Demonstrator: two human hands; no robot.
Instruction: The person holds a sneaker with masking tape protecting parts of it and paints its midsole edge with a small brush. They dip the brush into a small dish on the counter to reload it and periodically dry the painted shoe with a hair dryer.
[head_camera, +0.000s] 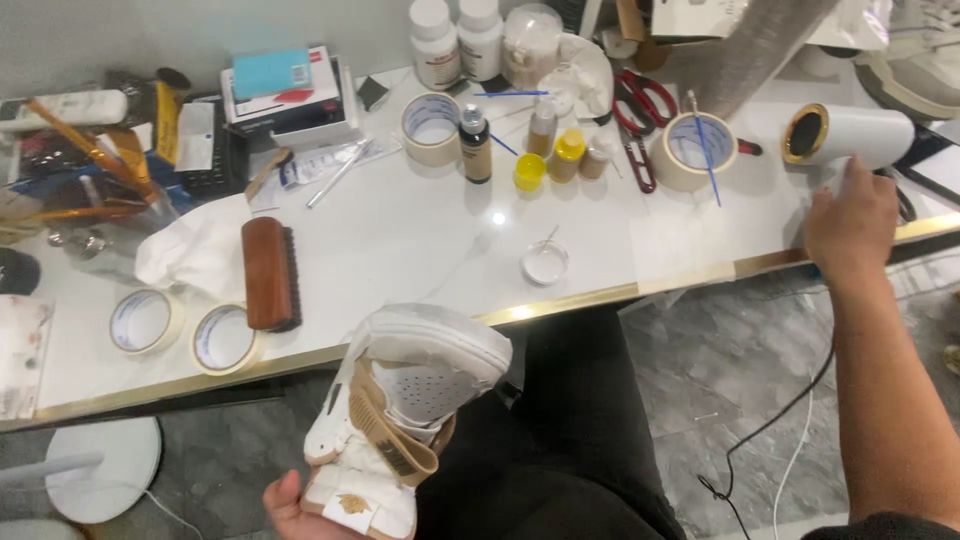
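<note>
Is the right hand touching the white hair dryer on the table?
Touching. The head view shows the right hand with its fingers laid on the rear handle part of the white hair dryer; no gap shows between them.

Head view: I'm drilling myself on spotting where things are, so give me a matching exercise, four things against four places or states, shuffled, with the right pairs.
Things:
1. sneaker
2. hair dryer
3. brush
4. red scissors

Places or states:
A. lying on the table beside two rolls of tape near the front edge
B. held below the table edge by the left hand
C. under the right hand at the table's right end
D. at the back of the table between bottles and a tape roll

Pairs: 1-B, 2-C, 3-A, 4-D
</note>
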